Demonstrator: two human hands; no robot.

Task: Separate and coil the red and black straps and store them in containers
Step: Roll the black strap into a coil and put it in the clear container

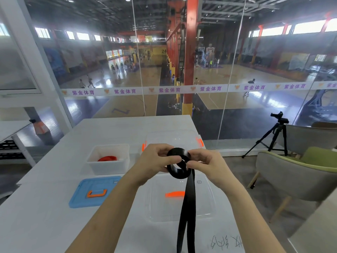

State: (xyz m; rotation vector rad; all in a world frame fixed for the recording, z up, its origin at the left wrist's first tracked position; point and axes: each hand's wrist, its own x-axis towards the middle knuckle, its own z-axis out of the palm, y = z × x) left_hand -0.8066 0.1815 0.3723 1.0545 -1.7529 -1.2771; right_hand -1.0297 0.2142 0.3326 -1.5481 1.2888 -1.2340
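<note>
Both hands hold a black strap [179, 170] above the white table, partly wound into a coil. My left hand [155, 161] pinches the coil's left side and my right hand [204, 164] pinches its right side. The loose tail of the strap hangs straight down past the frame's bottom edge. A coiled red strap [107, 158] lies inside a small white container [109, 166] to the left. A larger clear container [173, 137] with orange latches stands behind my hands, partly hidden by them.
A blue lid [94, 191] with an orange handle lies flat at front left. A clear lid [180, 198] with an orange handle lies under the hanging strap. A glass wall borders the table's far edge. A grey-green chair [299, 178] and a tripod [273, 137] stand to the right.
</note>
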